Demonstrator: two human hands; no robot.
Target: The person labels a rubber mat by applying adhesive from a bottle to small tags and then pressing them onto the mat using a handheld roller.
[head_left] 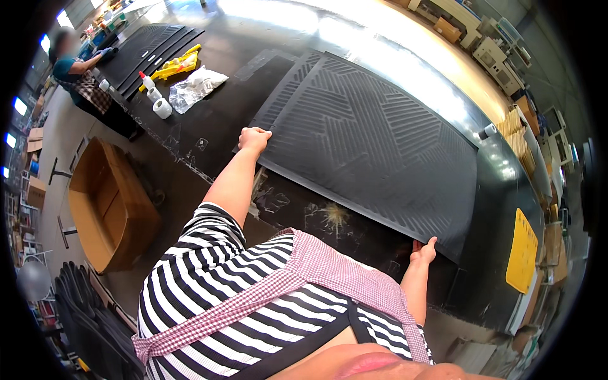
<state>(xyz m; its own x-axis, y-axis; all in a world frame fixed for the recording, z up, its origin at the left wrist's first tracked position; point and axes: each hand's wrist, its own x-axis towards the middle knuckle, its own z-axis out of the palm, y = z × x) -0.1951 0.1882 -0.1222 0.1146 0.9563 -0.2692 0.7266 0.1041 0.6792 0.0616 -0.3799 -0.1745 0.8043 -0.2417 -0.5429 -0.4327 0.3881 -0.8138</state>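
Your striped shirt (247, 326) fronts the desk (240, 101); the black ribbed mat (380, 136) spreads over it. Left fingers (263, 134) and right fingers (432, 243) grip its near edge; moving both evenly should prevent buckling.

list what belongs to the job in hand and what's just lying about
Belonging, it seems: black patterned mat, gripped by left hand and right hand; dark table beneath it.

Probably just lying about: clear plastic bag, white rolls, yellow object, open cardboard box.
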